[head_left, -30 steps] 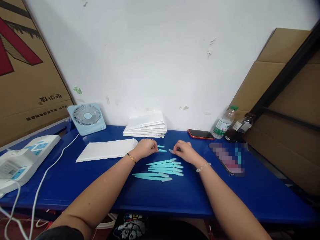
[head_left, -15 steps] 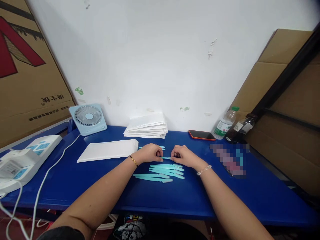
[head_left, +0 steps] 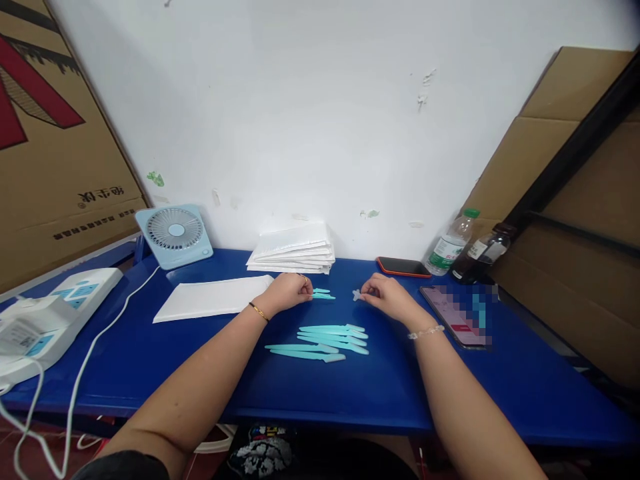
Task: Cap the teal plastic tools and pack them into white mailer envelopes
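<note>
My left hand (head_left: 291,291) is closed in a pinch on the end of a thin turquoise eyebrow razor (head_left: 325,297), which lies just in front of another razor (head_left: 323,291). To the right, my right hand (head_left: 384,295) has its fingertips pinched at a small cluster of translucent whitish caps (head_left: 357,295); which piece it grips is hard to make out. Nearer to me lies a group of several turquoise eyebrow razors (head_left: 333,338) with whitish caps on their right ends. Two more razors (head_left: 305,352) lie in front and to the left of that group.
A white padded envelope (head_left: 210,299) lies by my left hand, a stack of envelopes (head_left: 293,250) behind. A fan (head_left: 175,233) and a power strip (head_left: 80,300) are left. Two phones (head_left: 404,267) and two bottles (head_left: 450,247) stand or lie right on the blue table (head_left: 380,393).
My hands have moved apart and away from me. The left carried an eyebrow razor to the one at the back; the right went to the whitish caps, now uncovered.
</note>
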Demonstrator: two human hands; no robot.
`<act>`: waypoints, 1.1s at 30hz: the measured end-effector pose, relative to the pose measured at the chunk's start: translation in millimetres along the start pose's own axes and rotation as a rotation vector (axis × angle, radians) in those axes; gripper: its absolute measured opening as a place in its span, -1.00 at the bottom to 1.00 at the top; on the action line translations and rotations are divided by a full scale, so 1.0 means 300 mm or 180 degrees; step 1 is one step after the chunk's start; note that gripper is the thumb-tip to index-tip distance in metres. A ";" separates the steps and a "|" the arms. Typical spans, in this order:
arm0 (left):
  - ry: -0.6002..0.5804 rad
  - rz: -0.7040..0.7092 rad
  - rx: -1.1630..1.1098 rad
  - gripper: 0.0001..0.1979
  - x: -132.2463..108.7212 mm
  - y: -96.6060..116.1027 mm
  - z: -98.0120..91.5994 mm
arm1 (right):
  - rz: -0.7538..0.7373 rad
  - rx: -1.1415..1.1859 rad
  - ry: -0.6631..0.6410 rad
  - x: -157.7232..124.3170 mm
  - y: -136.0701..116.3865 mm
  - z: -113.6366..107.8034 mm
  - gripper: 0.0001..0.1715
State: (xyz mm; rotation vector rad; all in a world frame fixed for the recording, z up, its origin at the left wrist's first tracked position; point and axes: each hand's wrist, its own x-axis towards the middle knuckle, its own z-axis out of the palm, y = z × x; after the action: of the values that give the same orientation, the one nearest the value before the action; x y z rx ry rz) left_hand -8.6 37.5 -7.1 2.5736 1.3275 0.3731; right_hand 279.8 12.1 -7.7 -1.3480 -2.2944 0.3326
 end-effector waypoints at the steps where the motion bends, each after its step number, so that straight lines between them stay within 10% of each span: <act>1: 0.0031 0.0019 -0.0028 -0.84 -0.002 -0.002 -0.001 | 0.0050 0.0110 -0.0035 -0.005 0.001 -0.004 -0.87; 8: -0.0420 0.0297 -0.0646 -0.76 -0.024 0.071 0.017 | -0.0193 0.0629 -0.1242 -0.026 -0.073 0.020 -0.90; 14: -0.0712 0.0371 -0.0743 -0.85 -0.021 0.117 0.045 | -0.0195 0.0325 -0.1068 -0.022 -0.096 0.046 -0.93; 23: -0.0021 -0.0131 -0.0054 -0.89 -0.013 0.011 -0.025 | 0.0243 0.0295 -0.0195 -0.020 -0.011 -0.013 -0.88; 29: -0.0293 0.0195 -0.0533 -0.77 -0.030 0.059 -0.017 | -0.0021 0.0573 -0.1409 -0.049 -0.095 -0.022 -0.87; 33: -0.0798 0.0447 -0.0757 -0.71 -0.042 0.120 0.013 | -0.0110 0.0338 -0.1449 -0.051 -0.138 0.012 -0.96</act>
State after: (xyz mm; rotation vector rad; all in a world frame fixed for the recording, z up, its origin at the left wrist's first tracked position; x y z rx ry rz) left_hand 13.0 6.5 -1.1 2.4249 0.9593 0.2080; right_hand 252.9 -21.4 2.8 -1.2780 -2.6117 0.8098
